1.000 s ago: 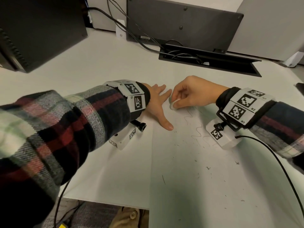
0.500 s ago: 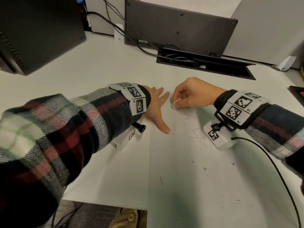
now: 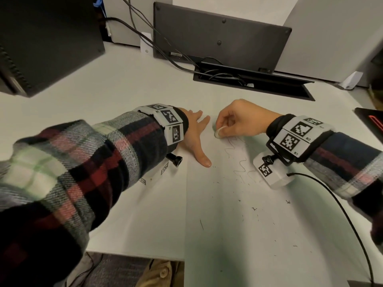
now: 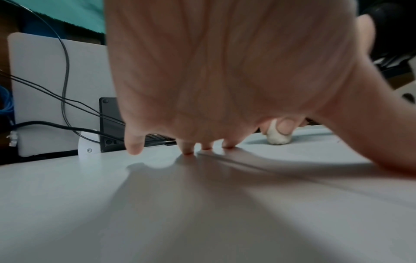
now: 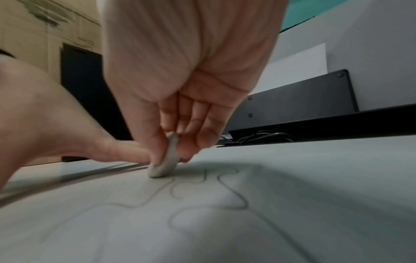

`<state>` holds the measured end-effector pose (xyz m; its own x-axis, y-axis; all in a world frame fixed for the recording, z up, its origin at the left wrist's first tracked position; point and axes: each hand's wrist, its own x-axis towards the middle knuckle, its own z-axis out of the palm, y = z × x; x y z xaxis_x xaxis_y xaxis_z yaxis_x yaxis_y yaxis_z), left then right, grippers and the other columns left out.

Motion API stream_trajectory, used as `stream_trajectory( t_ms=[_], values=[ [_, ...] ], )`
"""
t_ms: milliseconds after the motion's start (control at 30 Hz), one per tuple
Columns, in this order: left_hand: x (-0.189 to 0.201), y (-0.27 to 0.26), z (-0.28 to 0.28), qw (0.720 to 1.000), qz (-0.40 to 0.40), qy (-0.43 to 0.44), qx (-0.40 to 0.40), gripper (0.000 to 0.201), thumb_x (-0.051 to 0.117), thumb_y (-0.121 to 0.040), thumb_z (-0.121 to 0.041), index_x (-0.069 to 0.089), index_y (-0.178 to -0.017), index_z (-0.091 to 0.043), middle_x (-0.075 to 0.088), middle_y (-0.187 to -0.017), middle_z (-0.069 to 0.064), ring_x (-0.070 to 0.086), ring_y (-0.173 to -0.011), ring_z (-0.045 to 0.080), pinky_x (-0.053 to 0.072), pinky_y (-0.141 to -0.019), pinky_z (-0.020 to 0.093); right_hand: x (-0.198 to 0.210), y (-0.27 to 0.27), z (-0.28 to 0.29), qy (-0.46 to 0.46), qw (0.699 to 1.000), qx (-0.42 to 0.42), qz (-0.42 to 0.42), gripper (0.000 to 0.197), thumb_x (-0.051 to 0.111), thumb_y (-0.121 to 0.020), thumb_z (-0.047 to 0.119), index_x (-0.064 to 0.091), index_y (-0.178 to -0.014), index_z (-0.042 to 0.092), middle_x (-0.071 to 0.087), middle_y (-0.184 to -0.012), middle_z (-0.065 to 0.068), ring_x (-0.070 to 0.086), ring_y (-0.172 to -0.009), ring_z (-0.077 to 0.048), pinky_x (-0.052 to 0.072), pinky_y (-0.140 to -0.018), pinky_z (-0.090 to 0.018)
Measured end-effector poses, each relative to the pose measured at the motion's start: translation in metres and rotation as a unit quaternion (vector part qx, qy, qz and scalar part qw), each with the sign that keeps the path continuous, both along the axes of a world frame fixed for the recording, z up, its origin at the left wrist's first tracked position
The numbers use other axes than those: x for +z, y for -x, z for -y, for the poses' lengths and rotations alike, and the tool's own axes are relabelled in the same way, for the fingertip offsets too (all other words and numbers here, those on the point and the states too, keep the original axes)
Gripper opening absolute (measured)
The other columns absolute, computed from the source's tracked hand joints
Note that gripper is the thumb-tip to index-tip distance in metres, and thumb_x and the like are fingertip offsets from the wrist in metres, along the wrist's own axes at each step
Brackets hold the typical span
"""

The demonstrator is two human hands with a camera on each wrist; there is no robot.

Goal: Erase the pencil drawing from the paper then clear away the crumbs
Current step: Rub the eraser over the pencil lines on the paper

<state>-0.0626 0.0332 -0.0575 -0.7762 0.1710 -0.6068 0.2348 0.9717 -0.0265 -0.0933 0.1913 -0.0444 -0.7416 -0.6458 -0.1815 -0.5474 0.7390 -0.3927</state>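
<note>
A white sheet of paper (image 3: 259, 235) lies on the desk with a wavy pencil line (image 3: 238, 160) near its far end. My right hand (image 3: 234, 123) pinches a small whitish eraser (image 3: 219, 133) and holds its lower edge on the paper at the far end of the line (image 5: 202, 188); the eraser (image 5: 165, 163) sits between thumb and fingers. My left hand (image 3: 196, 137) lies flat with fingers spread, pressing the paper's left edge, thumb (image 3: 204, 160) stretched toward me. Dark eraser crumbs (image 3: 253, 209) are scattered over the paper. In the left wrist view the eraser (image 4: 278, 135) shows beyond my fingertips (image 4: 188, 150).
A dark monitor base (image 3: 217, 36) and an open cable tray (image 3: 252, 81) with cords lie at the back of the white desk (image 3: 103, 96). A black box (image 3: 45, 38) stands at the back left. A cable (image 3: 342, 214) runs from my right wrist across the paper. The desk's near edge (image 3: 134, 254) is close.
The eraser in my right hand has shifted slightly along the far end of the pencil line. My left hand stays pressed on the paper. The head view has tipped a little.
</note>
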Motion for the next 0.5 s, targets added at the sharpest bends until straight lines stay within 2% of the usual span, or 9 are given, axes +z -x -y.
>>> stream_trajectory(
  t_ms=[67,167,233,333,400,500],
  values=[
    [0.0,-0.001,-0.001,1.0,-0.002,0.004,-0.003,0.134,0.061,-0.056,-0.078,-0.027,-0.142,-0.027,-0.028,-0.153,0.0,-0.019,-0.143,0.023,-0.001,-0.115,0.046,0.0,0.0,-0.001,-0.003,1.0,-0.006,-0.01,0.011,0.073,-0.079,0.018,0.071,-0.087,0.011,0.06,-0.066,0.013,0.052,-0.053,0.01,0.039,-0.054,-0.003],
    [0.001,-0.001,-0.001,1.0,-0.004,0.012,-0.007,0.134,0.062,-0.056,-0.078,-0.027,-0.143,-0.028,-0.028,-0.153,0.0,-0.017,-0.143,0.023,0.001,-0.115,0.045,0.0,-0.004,-0.005,0.003,0.998,-0.002,0.064,0.01,0.074,-0.078,0.015,0.072,-0.087,0.011,0.067,-0.068,0.001,0.054,-0.051,0.0,0.044,-0.056,-0.007],
    [0.001,-0.001,-0.001,1.0,-0.003,0.014,-0.01,0.135,0.062,-0.054,-0.079,-0.026,-0.143,-0.029,-0.029,-0.153,0.0,-0.016,-0.143,0.023,0.002,-0.115,0.045,0.001,-0.001,-0.011,0.025,0.999,-0.018,0.035,0.011,0.073,-0.078,0.018,0.071,-0.088,0.013,0.068,-0.073,-0.001,0.055,-0.053,0.002,0.044,-0.057,-0.006],
    [0.001,-0.002,0.001,1.0,-0.004,0.002,-0.008,0.135,0.062,-0.054,-0.079,-0.026,-0.143,-0.029,-0.027,-0.153,0.0,-0.017,-0.143,0.022,0.001,-0.115,0.046,0.006,0.01,-0.015,0.073,0.995,-0.069,-0.01,0.012,0.072,-0.08,0.017,0.069,-0.09,0.012,0.063,-0.072,0.006,0.057,-0.052,0.004,0.043,-0.056,-0.003],
    [0.001,-0.004,0.002,1.0,-0.012,-0.006,-0.01,0.13,0.06,-0.058,-0.078,-0.024,-0.144,-0.028,-0.025,-0.154,0.0,-0.015,-0.144,0.021,0.002,-0.115,0.046,0.007,0.013,-0.016,0.054,0.996,-0.069,-0.015,0.012,0.072,-0.079,0.017,0.068,-0.09,0.012,0.062,-0.071,0.007,0.058,-0.055,0.0,0.042,-0.055,-0.003],
    [0.003,-0.008,-0.001,0.999,-0.032,-0.019,-0.01,0.111,0.049,-0.071,-0.077,-0.018,-0.146,-0.031,-0.017,-0.156,0.002,-0.009,-0.145,0.022,0.004,-0.113,0.049,0.004,0.011,-0.016,0.012,0.999,-0.047,0.009,0.013,0.073,-0.078,0.019,0.069,-0.089,0.015,0.062,-0.07,0.007,0.059,-0.059,-0.006,0.044,-0.056,-0.004]
  ],
)
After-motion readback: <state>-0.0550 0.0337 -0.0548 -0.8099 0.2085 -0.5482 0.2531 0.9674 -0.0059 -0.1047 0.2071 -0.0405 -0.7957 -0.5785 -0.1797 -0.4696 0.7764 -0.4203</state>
